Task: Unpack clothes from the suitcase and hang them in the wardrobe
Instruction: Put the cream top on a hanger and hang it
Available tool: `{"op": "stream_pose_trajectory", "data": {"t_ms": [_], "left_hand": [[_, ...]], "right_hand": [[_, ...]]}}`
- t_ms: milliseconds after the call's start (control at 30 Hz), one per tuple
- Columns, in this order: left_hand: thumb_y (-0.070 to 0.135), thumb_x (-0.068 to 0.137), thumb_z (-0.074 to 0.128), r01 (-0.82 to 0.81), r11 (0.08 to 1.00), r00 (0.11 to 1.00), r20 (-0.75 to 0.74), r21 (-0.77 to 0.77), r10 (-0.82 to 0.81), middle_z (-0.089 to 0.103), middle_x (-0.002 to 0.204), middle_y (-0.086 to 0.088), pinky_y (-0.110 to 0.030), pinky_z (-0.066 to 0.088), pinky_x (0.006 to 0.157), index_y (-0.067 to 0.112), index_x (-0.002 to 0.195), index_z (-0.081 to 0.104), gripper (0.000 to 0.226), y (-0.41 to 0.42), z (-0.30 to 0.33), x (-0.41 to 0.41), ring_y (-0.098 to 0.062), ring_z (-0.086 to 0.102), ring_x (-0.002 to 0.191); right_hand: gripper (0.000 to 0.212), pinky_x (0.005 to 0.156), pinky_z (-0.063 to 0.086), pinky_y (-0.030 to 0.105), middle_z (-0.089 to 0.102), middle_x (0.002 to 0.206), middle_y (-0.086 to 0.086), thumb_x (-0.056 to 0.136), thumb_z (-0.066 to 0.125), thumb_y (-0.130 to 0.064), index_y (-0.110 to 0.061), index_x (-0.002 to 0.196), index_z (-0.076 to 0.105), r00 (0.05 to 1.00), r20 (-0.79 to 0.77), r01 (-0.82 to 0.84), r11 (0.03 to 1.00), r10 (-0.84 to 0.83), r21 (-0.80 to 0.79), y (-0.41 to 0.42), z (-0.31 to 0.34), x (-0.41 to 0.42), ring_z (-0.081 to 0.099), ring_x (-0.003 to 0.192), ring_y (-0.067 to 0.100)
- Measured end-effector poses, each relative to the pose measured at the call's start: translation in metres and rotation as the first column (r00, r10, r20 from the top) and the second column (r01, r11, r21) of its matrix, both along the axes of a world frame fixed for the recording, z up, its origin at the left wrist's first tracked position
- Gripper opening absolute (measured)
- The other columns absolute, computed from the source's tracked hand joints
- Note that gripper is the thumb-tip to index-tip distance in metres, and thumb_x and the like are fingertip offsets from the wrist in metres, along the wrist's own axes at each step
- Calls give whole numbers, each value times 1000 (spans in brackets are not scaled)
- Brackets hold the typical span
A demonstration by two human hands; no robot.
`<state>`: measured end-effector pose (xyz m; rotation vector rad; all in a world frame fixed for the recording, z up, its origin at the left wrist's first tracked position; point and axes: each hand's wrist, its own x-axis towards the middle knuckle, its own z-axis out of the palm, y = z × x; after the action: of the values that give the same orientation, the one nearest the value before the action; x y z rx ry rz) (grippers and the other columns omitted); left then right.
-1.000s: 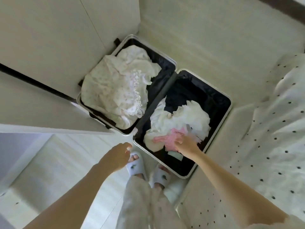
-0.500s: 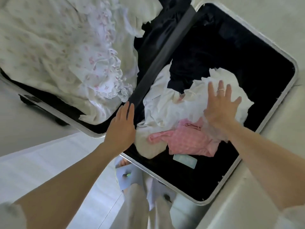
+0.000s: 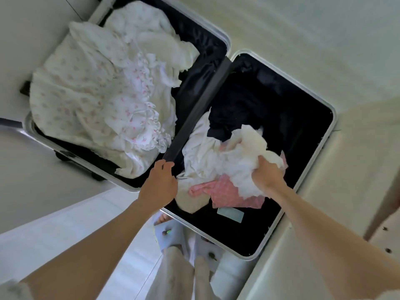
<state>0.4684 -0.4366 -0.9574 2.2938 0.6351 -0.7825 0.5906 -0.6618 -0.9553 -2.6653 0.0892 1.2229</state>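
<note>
Right hand [image 3: 267, 173] is clenching a white top [image 3: 244, 152], fingers fully closed, in the suitcase [image 3: 311, 163] at frame centre. Left hand [image 3: 159, 180] is bracing the hinge, fingers curled. Best lifting slowly, shaking free the pink garment [image 3: 229, 193].

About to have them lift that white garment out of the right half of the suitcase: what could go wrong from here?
1. The right hand has bunched the white garment, which lies over the pink garment and beside a dark garment; lifting may drag either along.
2. The grip is a crumpled fistful, so the garment may come up tangled and awkward to hang.
3. The left hand rests on the suitcase's centre divider; leaning there could shift the suitcase.
</note>
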Motion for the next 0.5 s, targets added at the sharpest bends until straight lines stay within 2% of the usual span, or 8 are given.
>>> {"op": "stream_pose_trajectory", "data": {"t_ms": [67,167,233,300,367,400,433,500], "left_hand": [[10,92,47,12,999,1000,1,-38,-12,25,147,-13,-36,39,100,9,135,40,44,-2,43,-3,-32,46,121],[11,91,50,14,989,999,-45,-145,-21,29,145,-8,-26,36,101,14,138,37,48,-9,102,-10,-23,43,125],[8,92,48,-74,955,994,-102,-287,47,47,121,3,-12,39,87,26,136,34,49,-21,152,-16,-9,51,100],[1,94,39,-159,919,981,-165,-361,105,42,89,12,-16,44,91,29,133,31,48,-32,194,-25,0,43,74],[-3,95,31,-216,891,965,-228,-400,132,35,80,10,-10,45,67,20,133,33,45,-40,235,-34,-1,37,68],[-4,93,32,-247,868,960,-234,-431,157,35,79,8,-10,41,56,24,126,37,43,-41,253,-39,-3,36,66],[-3,89,36,-285,850,952,-233,-443,199,36,77,6,-13,38,53,31,113,40,41,-41,274,-44,-5,36,65],[7,77,47,-416,790,909,-241,-451,340,42,70,4,-23,32,58,22,96,52,25,-39,310,-55,-10,37,61]], "right_hand": [[34,71,43,38,59,90,10,88,32,-8,-8,121,42,998,-37,47,996,-44,78,9,45,-7,57,81,30],[12,55,37,29,49,70,0,87,34,-14,-14,80,43,989,-98,130,967,-111,221,31,109,-23,47,60,16],[23,49,29,24,39,61,-4,87,40,-12,-16,65,34,959,-189,268,897,-212,352,46,160,-33,38,50,10],[19,52,29,25,39,59,-2,86,46,-14,-15,68,42,911,-301,399,793,-283,461,56,208,-41,39,53,12],[16,59,31,31,42,64,4,87,51,-22,-13,75,49,869,-383,483,700,-312,526,62,256,-50,41,63,20],[21,62,33,33,45,68,7,88,54,-27,-11,75,50,849,-412,519,668,-330,533,63,276,-55,44,67,22],[29,66,37,35,48,71,9,89,56,-29,-8,72,48,835,-419,544,645,-356,536,65,297,-59,48,71,24],[31,74,43,36,57,70,8,90,59,-31,-10,69,51,779,-480,623,592,-404,512,66,329,-66,55,73,25]]}}
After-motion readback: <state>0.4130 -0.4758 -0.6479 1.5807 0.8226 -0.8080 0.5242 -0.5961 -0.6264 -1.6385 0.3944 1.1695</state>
